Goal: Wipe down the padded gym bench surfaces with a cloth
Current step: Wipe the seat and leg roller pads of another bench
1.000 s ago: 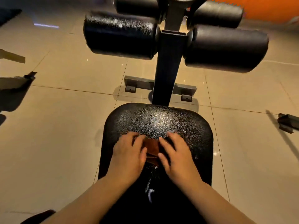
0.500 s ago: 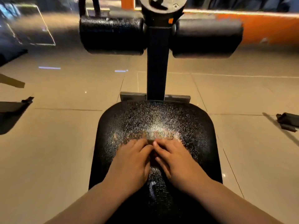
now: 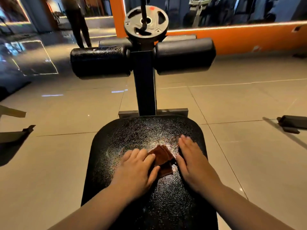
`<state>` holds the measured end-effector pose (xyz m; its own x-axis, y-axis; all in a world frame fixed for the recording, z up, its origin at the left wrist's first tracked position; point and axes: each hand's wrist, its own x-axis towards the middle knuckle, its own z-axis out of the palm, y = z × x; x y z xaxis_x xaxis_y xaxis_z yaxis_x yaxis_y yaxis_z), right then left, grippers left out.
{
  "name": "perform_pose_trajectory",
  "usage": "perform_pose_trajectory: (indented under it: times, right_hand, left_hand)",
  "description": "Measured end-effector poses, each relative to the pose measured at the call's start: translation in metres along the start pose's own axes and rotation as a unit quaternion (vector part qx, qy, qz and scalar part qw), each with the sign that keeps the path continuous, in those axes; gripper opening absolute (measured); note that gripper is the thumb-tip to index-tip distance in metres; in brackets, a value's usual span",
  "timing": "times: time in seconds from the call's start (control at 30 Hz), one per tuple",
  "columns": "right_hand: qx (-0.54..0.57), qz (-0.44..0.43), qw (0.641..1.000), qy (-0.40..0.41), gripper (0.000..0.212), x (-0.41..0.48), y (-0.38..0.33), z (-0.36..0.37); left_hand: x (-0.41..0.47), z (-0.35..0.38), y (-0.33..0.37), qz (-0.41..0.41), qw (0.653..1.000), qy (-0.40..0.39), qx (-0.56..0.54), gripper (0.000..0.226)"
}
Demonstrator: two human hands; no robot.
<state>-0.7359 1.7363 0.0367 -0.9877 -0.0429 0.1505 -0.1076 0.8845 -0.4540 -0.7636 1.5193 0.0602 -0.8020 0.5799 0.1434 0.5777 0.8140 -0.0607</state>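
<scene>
The person is in the middle of wiping the black, bumpy padded bench seat (image 3: 132, 130). The small brown folded cloth (image 3: 163, 157) lies on the bench seat, near its middle, between the two hands.

The left grip (image 3: 137, 168) is released. Its fingers lie flat on the left side of the cloth and press it down. The right grip (image 3: 192, 159) is released too, flat on the bench seat just beside the cloth (its thumb is so near the cloth's edge that one cannot tell if they touch).

The next move most likely calls for a firm, flat push of the cloth toward the far edge and the sides. The black round roller pads (image 3: 99, 62) on the dark upright post (image 3: 145, 90) probably come after that. There the cloth would have to bend round the curve.

No bucket, box or bottle shows, so nothing is held inside anything.
</scene>
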Motion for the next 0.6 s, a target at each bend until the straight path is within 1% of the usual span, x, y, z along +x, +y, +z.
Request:
perform_pose_trajectory:
  times: [0.03,0.07,0.1,0.13,0.17,0.23,0.27,0.3,0.33,0.4,0.43,0.5,0.53,0.6]
  right_hand:
    - [-0.005,-0.008,1.000,-0.003,0.062,0.000,0.001,0.003]
    - [-0.006,-0.017,1.000,-0.005,0.066,0.001,0.001,0.005]
    - [-0.005,-0.021,1.000,-0.007,0.070,0.002,0.002,0.006]
    - [-0.008,-0.020,1.000,-0.008,0.072,0.003,0.003,0.006]
    - [-0.012,-0.015,1.000,-0.010,0.073,0.004,0.004,0.005]
    - [-0.026,-0.009,0.999,-0.019,0.077,0.005,0.003,0.006]
    - [-0.041,-0.008,0.999,-0.024,0.081,0.006,0.002,0.007]
    - [-0.058,-0.009,0.998,-0.025,0.083,0.007,0.001,0.007]
    - [-0.072,-0.011,0.997,-0.023,0.085,0.010,0.001,0.007]
    - [-0.083,-0.026,0.996,-0.015,0.086,0.014,0.004,0.006]
    - [-0.082,-0.032,0.996,-0.012,0.085,0.015,0.004,0.005]
    - [-0.071,-0.034,0.997,-0.010,0.084,0.013,0.006,0.004]
    - [-0.067,-0.033,0.997,-0.010,0.083,0.012,0.005,0.005]
    - [-0.065,-0.025,0.998,-0.010,0.076,0.012,0.004,0.006]
  left_hand:
    - [0.005,0.008,-0.004,0.033,0.999,0.015,-0.029,0.052]
    - [0.010,0.011,-0.005,0.056,0.995,0.001,-0.082,0.053]
    - [0.016,0.013,-0.005,0.057,0.988,-0.019,-0.143,0.055]
    - [0.022,0.011,-0.002,0.028,0.980,-0.039,-0.192,0.055]
    - [0.029,0.013,0.001,-0.017,0.972,-0.046,-0.230,0.052]
    - [0.045,0.012,0.012,-0.138,0.951,-0.032,-0.276,0.054]
    - [0.050,0.011,0.019,-0.181,0.941,-0.019,-0.286,0.055]
    - [0.051,0.011,0.026,-0.195,0.940,-0.003,-0.282,0.052]
    - [0.050,0.011,0.032,-0.182,0.944,0.009,-0.275,0.047]
    - [0.034,0.016,0.039,-0.118,0.955,0.018,-0.270,0.041]
    - [0.022,0.018,0.042,-0.081,0.964,0.008,-0.254,0.045]
    - [0.004,0.019,0.042,-0.022,0.980,-0.017,-0.196,0.063]
    - [0.003,0.019,0.039,-0.007,0.986,-0.031,-0.164,0.068]
    - [0.020,0.020,0.031,-0.014,0.991,-0.056,-0.120,0.065]
